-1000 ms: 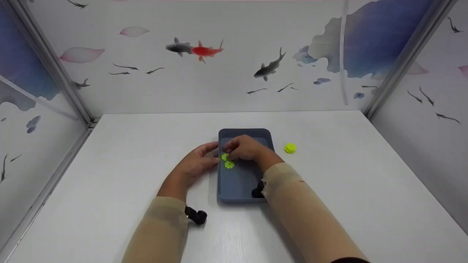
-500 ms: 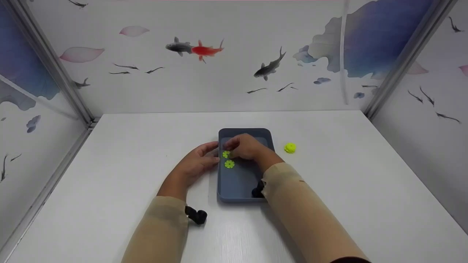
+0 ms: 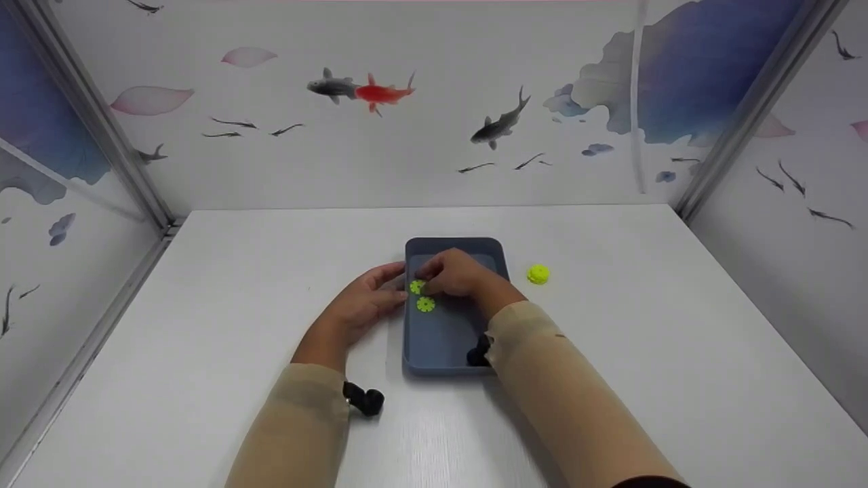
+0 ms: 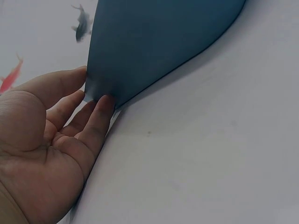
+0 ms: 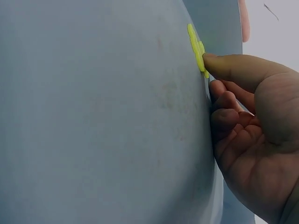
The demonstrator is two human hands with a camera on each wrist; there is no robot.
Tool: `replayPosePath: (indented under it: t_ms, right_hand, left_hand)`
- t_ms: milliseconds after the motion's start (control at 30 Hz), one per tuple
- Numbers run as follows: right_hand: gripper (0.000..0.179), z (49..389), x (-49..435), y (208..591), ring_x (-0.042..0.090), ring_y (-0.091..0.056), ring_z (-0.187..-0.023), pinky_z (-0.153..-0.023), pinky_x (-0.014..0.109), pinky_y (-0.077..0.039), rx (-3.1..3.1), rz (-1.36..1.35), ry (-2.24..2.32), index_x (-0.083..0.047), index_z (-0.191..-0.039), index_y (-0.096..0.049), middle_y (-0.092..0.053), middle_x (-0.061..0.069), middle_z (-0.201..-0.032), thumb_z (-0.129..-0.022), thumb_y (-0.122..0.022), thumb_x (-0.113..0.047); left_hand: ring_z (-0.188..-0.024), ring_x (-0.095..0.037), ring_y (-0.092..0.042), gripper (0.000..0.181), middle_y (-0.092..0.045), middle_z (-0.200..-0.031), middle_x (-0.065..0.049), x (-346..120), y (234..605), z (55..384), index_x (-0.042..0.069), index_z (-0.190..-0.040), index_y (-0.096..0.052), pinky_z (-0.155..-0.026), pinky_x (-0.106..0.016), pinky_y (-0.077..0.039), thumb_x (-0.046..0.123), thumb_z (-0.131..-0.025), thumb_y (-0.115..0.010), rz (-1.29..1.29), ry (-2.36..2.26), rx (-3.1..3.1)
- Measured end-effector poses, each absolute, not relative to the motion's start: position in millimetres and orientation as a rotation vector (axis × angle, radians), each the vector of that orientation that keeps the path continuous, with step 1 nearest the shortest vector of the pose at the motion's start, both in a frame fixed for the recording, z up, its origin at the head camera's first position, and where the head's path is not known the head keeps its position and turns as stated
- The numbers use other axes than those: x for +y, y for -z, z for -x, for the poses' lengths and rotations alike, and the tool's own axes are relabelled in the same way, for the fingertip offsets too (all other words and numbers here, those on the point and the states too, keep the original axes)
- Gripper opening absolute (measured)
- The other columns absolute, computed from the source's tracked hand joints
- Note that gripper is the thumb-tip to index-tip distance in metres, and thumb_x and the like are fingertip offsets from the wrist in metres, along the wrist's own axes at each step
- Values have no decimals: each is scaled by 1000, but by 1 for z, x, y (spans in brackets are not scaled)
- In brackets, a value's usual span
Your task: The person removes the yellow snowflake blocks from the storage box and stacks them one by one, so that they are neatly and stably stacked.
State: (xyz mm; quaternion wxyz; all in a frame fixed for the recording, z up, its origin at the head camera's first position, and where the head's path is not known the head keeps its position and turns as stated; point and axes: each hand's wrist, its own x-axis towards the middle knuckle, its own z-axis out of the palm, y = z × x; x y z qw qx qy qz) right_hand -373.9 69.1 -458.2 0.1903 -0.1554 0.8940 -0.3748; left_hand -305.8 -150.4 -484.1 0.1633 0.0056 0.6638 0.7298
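A blue-grey rectangular tray (image 3: 444, 339) lies on the table. Inside it, near its left wall, are two yellow-green notched plastic discs. My right hand (image 3: 456, 272) reaches into the tray and holds the farther notched disc (image 3: 416, 287) at its thumb and fingertips; its other fingers are curled. The nearer notched disc (image 3: 425, 304) lies flat on the tray floor. In the right wrist view the thumb touches the edge of the yellow disc (image 5: 197, 49). My left hand (image 3: 366, 298) touches the tray's left outer wall with loosely extended fingertips, shown against the tray wall (image 4: 140, 46).
A small yellow-green stack of discs (image 3: 538, 274) sits on the white table (image 3: 610, 339) right of the tray. Patterned panels (image 3: 434, 135) enclose the table at the back and sides. A black wrist camera (image 3: 366, 402) hangs beside the left sleeve.
The farther disc has shifted slightly away from the nearer one, under the right fingertips, opening a small gap. The left hand and tray stay where they were.
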Motion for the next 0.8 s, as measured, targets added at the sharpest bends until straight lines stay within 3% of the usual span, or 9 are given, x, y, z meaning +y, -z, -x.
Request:
replayPosePath:
  t_ms: [200,567,800]
  right_hand:
    - [31,374,67,456,21,-68,-105,-98,39,-58,2519,387,1018,-18,-125,-80,-77,2,-120,-94,-81,-17]
    - [15,375,70,461,18,-67,-89,-75,28,-57,2532,350,1197,-18,-111,-80,-75,4,-106,-97,-78,-20]
    - [19,379,71,459,18,-73,-86,-75,28,-62,2451,315,1376,-12,-116,-81,-79,8,-107,-100,-73,-17]
  left_hand:
    - [-146,-20,-55,69,-43,-170,-4,-151,484,306,16,-160,-50,-114,-34,-50,0,-96,-74,-35,-2074,1900]
    - [-153,-21,-49,71,-47,-168,-3,-151,485,307,14,-160,-49,-123,-38,-43,2,-95,-74,-66,-2069,1901]
    - [-148,-19,-54,67,-50,-165,-1,-151,484,306,16,-156,-54,-120,-37,-46,1,-94,-76,-47,-2079,1907]
